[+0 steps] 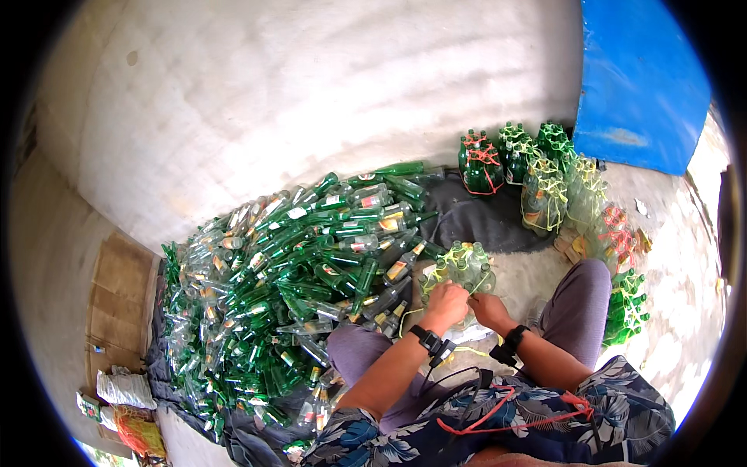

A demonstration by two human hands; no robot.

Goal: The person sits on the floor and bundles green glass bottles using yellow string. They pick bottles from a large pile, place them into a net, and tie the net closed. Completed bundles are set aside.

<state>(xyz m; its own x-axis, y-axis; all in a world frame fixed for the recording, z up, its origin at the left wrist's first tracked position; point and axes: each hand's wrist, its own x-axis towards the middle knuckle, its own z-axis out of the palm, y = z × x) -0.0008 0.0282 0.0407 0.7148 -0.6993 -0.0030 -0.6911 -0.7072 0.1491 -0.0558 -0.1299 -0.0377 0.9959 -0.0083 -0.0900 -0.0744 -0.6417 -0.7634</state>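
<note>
Between my knees stands a bundle of clear glass bottles, upright and packed together. Yellow plastic twine runs around and between their necks. My left hand has its fingers pinched on the twine at the near side of the bundle. Close beside it, my right hand grips the twine too, the fingertips of both almost meeting. The hands and forearms hide the lower near part of the bundle. A loose length of yellow twine lies on the ground below my wrists. Red twine rests across my lap.
A large heap of loose green and clear bottles spreads over dark sheeting at left. Tied bundles stand at right, among them a red-tied green bundle and a green bundle beside my knee. A blue panel leans behind.
</note>
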